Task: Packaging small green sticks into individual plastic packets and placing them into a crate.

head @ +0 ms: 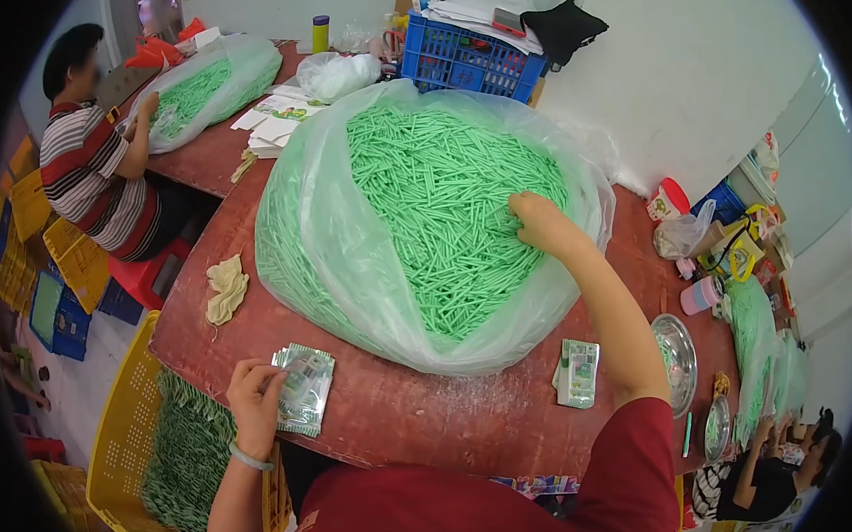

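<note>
A large clear plastic bag (340, 270) full of thin light-green sticks (451, 193) fills the middle of the red table. My right hand (542, 225) reaches into the bag's right side with curled fingers touching the sticks; its fingertips are hidden, so a grip cannot be made out. At the table's front left edge, my left hand (257, 394) pinches the edge of a clear-and-green plastic packet (302, 375) on top of a small pile of packets. Another small stack of green-and-silver packets (579, 373) lies in front of the bag, near my right forearm.
A yellow crate (122, 422) of dark-green wrapped pieces stands at lower left. Crumpled cream gloves (227, 289) lie on the table (432, 415). Behind the bag is a blue crate (470, 57). Metal bowls (679, 355) stand at right. Co-workers sit at left (93, 152) and lower right (770, 479).
</note>
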A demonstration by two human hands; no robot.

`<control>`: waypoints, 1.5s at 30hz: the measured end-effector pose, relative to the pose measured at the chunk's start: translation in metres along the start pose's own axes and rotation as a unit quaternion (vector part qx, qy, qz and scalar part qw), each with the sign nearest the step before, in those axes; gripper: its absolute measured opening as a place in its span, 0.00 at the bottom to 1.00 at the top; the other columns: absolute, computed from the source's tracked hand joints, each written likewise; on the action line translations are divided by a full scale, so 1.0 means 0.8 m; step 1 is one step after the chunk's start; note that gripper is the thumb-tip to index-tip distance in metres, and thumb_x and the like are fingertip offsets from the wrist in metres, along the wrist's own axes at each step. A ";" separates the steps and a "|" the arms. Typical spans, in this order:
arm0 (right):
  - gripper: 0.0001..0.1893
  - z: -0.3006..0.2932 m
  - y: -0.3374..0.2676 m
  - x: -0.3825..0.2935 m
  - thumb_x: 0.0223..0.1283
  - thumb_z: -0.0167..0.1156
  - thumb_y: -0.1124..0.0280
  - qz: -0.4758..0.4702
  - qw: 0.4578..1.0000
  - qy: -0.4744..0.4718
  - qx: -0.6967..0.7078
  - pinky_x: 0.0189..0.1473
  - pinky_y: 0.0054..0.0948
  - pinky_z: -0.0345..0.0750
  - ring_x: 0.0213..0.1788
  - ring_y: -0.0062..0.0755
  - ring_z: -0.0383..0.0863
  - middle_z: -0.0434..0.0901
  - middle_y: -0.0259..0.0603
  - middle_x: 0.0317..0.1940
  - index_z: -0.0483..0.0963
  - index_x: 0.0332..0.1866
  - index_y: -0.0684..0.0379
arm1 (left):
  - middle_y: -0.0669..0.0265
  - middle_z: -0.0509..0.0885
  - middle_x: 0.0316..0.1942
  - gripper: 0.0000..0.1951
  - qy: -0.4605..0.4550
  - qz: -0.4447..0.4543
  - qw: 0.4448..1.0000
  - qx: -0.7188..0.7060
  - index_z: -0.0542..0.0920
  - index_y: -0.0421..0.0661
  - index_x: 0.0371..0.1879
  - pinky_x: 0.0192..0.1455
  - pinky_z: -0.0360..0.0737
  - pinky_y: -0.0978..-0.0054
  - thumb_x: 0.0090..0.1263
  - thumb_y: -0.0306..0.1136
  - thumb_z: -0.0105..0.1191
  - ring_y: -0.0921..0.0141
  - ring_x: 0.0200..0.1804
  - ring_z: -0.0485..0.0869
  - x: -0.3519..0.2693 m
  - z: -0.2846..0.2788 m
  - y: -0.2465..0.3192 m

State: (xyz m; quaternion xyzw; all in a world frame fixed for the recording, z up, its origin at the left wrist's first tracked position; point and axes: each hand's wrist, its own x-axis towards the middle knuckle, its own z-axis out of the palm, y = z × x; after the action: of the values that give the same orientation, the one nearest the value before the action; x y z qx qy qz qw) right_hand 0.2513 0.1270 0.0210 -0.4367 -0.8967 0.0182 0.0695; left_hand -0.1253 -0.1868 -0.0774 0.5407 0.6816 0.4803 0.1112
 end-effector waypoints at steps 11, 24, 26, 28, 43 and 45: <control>0.11 -0.016 0.017 -0.005 0.40 0.65 0.78 0.003 0.997 0.037 0.069 0.40 0.41 0.76 0.37 0.52 0.79 0.79 0.51 0.31 0.77 0.33 0.66 | 0.67 0.84 0.40 0.04 -0.103 -0.298 0.791 -0.524 0.77 0.41 0.39 0.47 0.78 0.78 0.68 0.23 0.52 0.76 0.41 0.82 0.026 -0.035 0.031; 0.05 -0.075 -0.038 -0.016 0.58 0.65 0.73 0.110 0.765 0.129 0.621 0.25 0.15 0.67 0.23 0.13 0.70 0.74 0.27 0.25 0.77 0.37 0.59 | 0.71 0.83 0.28 0.09 -0.237 0.002 0.913 -0.333 0.84 0.37 0.39 0.34 0.72 0.82 0.70 0.30 0.56 0.82 0.31 0.75 0.115 0.089 0.182; 0.05 -0.086 -0.064 -0.020 0.58 0.65 0.73 0.096 0.740 0.135 0.651 0.25 0.16 0.67 0.22 0.14 0.70 0.74 0.27 0.23 0.77 0.37 0.59 | 0.71 0.83 0.29 0.09 -0.210 0.017 0.915 -0.344 0.84 0.36 0.40 0.35 0.73 0.82 0.70 0.30 0.56 0.82 0.32 0.75 0.126 0.114 0.184; 0.05 -0.095 -0.078 -0.027 0.57 0.65 0.73 0.089 0.714 0.146 0.679 0.25 0.17 0.67 0.22 0.15 0.69 0.74 0.27 0.22 0.78 0.37 0.59 | 0.70 0.84 0.30 0.10 -0.190 0.033 0.914 -0.357 0.84 0.36 0.41 0.35 0.73 0.81 0.70 0.30 0.56 0.81 0.33 0.76 0.135 0.135 0.182; 0.06 -0.091 -0.124 -0.030 0.58 0.65 0.74 0.056 0.672 0.103 0.731 0.23 0.17 0.64 0.21 0.16 0.69 0.74 0.28 0.22 0.77 0.38 0.60 | 0.72 0.83 0.36 0.11 -0.180 -0.008 0.886 -0.426 0.82 0.36 0.47 0.44 0.72 0.83 0.73 0.30 0.52 0.81 0.39 0.76 0.140 0.156 0.168; 0.06 -0.092 -0.120 -0.031 0.58 0.65 0.74 0.053 0.678 0.103 0.726 0.23 0.17 0.64 0.21 0.16 0.68 0.74 0.28 0.22 0.78 0.38 0.60 | 0.69 0.83 0.35 0.11 -0.174 -0.001 0.883 -0.436 0.82 0.36 0.47 0.40 0.72 0.83 0.71 0.29 0.54 0.80 0.37 0.76 0.140 0.156 0.166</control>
State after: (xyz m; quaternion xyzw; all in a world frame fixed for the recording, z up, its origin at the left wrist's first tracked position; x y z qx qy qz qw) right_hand 0.2017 0.0457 0.0999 -0.2954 -0.5641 0.6221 0.4556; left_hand -0.0014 -0.0319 0.0026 0.5118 0.3735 0.6268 0.4535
